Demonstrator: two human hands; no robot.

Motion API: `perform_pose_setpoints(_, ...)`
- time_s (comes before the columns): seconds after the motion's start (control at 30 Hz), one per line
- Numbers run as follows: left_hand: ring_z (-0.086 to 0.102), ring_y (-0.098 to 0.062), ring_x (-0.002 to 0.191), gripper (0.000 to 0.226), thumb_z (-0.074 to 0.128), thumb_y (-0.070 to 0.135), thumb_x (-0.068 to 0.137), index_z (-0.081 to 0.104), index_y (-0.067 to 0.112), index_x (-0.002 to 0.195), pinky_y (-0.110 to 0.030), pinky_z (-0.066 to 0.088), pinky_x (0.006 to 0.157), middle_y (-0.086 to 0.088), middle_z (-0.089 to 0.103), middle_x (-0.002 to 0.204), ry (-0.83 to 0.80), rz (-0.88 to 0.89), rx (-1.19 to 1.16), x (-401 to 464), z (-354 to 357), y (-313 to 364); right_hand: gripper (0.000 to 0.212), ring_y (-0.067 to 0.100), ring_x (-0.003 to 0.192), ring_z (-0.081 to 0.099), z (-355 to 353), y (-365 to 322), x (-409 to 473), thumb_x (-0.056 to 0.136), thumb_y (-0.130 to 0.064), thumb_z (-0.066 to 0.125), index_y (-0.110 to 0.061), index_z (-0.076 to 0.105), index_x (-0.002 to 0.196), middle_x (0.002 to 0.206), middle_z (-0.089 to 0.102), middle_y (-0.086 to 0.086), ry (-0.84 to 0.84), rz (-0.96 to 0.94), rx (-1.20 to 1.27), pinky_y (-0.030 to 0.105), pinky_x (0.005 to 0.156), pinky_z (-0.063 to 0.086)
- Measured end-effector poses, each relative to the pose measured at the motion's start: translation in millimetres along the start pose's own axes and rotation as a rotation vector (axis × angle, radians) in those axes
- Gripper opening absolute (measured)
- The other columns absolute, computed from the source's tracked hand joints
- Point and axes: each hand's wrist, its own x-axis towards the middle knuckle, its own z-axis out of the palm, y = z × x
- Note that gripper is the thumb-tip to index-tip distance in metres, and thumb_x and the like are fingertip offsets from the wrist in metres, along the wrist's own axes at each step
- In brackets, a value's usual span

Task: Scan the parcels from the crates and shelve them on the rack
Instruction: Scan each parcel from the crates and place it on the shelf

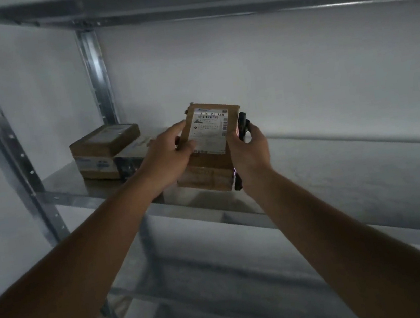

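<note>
dim room; parcel over metal shelf

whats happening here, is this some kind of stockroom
A person is shelving parcels on a metal rack. Both hands hold a labelled brown parcel over the shelf: left hand on its left edge, right hand on its right, also gripping a dark handheld device, probably the scanner. More parcels already sit at the shelf's left end.

The held parcel bears a white label reading, seemingly, "530 05 A68".
</note>
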Motion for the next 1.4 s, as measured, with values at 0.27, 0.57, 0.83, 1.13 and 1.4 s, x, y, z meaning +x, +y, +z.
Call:
perform_pose_setpoints(0.27,0.064,-0.017,0.120,0.033,0.054,0.023,0.109,0.059,0.023,0.141,-0.029,0.055,0.089,0.003,0.067,0.133,-0.138,-0.024,0.011,19.6,-6.6,-22.3,0.047,0.027,0.108,0.072,22.7,6.7,12.1,0.105,-0.039,0.065,-0.026,0.056,0.149,0.128,0.070,0.005,0.079,0.128,-0.110,0.045,0.092,0.064)
perform_pose_setpoints(0.57,0.063,-0.025,0.124,0.037,0.057,0.018,0.107,0.058,0.015,0.144,-0.042,0.054,0.104,-0.006,0.066,0.138,-0.169,-0.115,0.092,34.6,1.5,-32.5,0.050,0.029,0.116,0.068,32.7,24.9,31.7,0.101,-0.027,0.067,-0.025,0.056,0.150,0.131,0.070,0.008,0.099,0.133,-0.176,0.048,0.100,0.060)
perform_pose_setpoints(0.83,0.066,-0.024,0.110,0.032,0.053,0.024,0.109,0.062,0.010,0.136,-0.036,0.056,0.093,-0.009,0.069,0.126,-0.196,-0.187,0.197,49.7,10.7,-38.2,0.059,0.026,0.113,0.069,35.0,34.0,48.5,0.101,-0.020,0.066,-0.026,0.049,0.157,0.130,0.067,0.006,0.046,0.142,-0.195,0.045,0.098,0.061)
perform_pose_setpoints(1.13,0.065,-0.028,0.114,0.032,0.056,0.014,0.104,0.059,0.007,0.135,-0.044,0.058,0.095,-0.012,0.067,0.128,-0.193,-0.085,0.396,54.0,8.9,-27.4,0.045,0.017,0.076,0.064,19.1,27.2,60.6,0.107,-0.051,0.053,-0.024,0.066,0.140,0.091,0.067,-0.003,0.091,0.174,-0.196,0.036,0.069,0.056)
perform_pose_setpoints(1.4,0.052,-0.029,0.141,0.052,0.050,0.030,0.109,0.045,0.008,0.157,-0.047,0.044,0.116,-0.012,0.050,0.158,-0.172,0.324,0.433,45.6,17.9,7.1,0.045,0.018,0.072,0.067,-32.4,9.6,31.0,0.109,-0.052,0.045,-0.034,0.058,0.148,0.107,0.074,0.003,0.131,-0.120,-0.557,0.026,0.049,0.051)
